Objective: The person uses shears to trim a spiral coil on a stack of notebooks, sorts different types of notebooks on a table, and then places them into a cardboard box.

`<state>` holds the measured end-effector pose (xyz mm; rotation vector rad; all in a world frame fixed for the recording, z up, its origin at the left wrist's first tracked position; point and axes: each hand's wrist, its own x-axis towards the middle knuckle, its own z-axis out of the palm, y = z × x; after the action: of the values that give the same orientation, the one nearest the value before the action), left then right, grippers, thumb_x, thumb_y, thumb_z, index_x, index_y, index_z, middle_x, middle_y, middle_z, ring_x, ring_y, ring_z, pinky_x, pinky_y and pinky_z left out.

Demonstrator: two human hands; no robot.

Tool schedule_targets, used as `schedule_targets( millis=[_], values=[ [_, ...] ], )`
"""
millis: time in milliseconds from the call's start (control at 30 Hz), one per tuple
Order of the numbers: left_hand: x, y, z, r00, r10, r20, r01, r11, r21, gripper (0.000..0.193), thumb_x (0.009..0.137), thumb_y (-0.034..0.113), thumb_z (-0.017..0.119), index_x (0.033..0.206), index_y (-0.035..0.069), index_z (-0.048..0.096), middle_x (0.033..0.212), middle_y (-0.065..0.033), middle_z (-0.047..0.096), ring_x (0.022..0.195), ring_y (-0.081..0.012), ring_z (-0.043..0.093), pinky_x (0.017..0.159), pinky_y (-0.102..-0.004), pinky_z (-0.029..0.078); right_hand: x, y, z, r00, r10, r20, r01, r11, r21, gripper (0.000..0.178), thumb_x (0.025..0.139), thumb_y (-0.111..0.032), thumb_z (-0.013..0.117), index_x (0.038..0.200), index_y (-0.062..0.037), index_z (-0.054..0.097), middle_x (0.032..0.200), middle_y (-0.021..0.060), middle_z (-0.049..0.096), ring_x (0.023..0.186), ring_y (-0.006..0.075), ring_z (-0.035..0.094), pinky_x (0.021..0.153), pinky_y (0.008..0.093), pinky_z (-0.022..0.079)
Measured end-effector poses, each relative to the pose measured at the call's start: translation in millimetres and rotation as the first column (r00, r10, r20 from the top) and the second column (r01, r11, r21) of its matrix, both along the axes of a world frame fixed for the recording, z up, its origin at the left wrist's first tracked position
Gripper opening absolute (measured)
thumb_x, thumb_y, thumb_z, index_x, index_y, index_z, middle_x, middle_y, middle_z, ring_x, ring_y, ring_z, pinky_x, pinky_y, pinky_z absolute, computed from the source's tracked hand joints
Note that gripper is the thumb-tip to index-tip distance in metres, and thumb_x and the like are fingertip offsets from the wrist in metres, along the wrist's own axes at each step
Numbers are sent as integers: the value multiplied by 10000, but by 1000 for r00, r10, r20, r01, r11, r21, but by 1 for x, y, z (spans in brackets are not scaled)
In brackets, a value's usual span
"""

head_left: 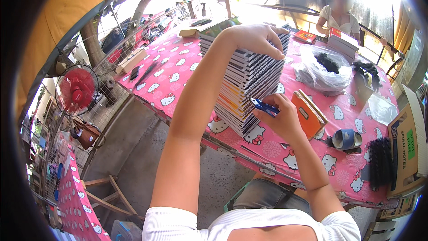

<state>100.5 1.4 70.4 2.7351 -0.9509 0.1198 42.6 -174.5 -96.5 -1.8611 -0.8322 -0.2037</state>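
A tall stack of spiral-bound notebooks stands on the pink table, its black coils facing right. My left hand lies over the top of it, thumb and fingers spread apart near the coil edge. Lower down, my right hand is closed around blue-handled pliers. Their head points at the coils in the stack's lower half; whether the jaws touch a coil is hidden. Just right of this hand, an orange-covered block of notebooks or boards rests on the table.
Around the pink patterned table are a clear plastic bag of black coils, a tape roll, loose black coils and an open carton. A person sits at the far right behind books. A red fan stands left.
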Motion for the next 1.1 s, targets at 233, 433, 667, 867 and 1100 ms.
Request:
schedule_targets(
  millis=[233, 433, 667, 867, 1100],
  values=[
    [-1, -2, 1, 1000, 22, -20, -22, 1000, 0, 365, 789, 437, 642, 984, 136, 712, 1424, -163, 368, 1349, -326, 272, 1094, -413, 236, 11, 0, -7, 999, 31, -31, -31, 1000, 4, 338, 700, -259, 781, 874, -18, 620, 833, 111, 608, 786, 242, 591, 717, 344, 481],
    [-6, -4, 4, 999, 23, -23, -23, 1000, 0, 353, 789, 426, 640, 980, 138, 714, 1425, -160, 367, 1347, -321, 278, 1096, -410, 236, 18, -2, -1, 996, 90, 20, -91, 996, 15, 314, 741, -239, 769, 869, 3, 613, 720, 40, 611, 646, 101, 556, 593, 247, 454],
    [-6, -3, 4, 1000, 6, -1, -6, 1000, 2, 340, 788, 419, 640, 965, 138, 716, 1429, -155, 364, 1355, -321, 258, 1099, -420, 224, 18, -3, -2, 652, 363, -666, -244, 932, 269, 416, 852, -338, 657, 995, 46, 589, 778, 87, 635, 626, 170, 639, 557, 253, 517],
    [-2, -2, 2, 1000, 6, 18, -6, 1000, 19, 346, 789, 423, 632, 969, 139, 716, 1425, -157, 369, 1360, -318, 248, 1100, -419, 220, 16, -6, -39, 803, 250, -541, -238, 967, 94, 417, 838, -328, 683, 1042, 28, 608, 909, 37, 639, 867, 96, 581, 746, 250, 467],
    [-2, -3, 1, 997, 18, 70, -18, 1000, -2, 420, 786, 486, 623, 1020, 146, 701, 1385, -168, 423, 1336, -329, 305, 1069, -422, 281, 24, -14, -117, 996, -30, 81, 32, 999, -16, 375, 759, -270, 743, 1005, -16, 620, 914, 112, 624, 857, 236, 620, 741, 317, 490]
  ],
)
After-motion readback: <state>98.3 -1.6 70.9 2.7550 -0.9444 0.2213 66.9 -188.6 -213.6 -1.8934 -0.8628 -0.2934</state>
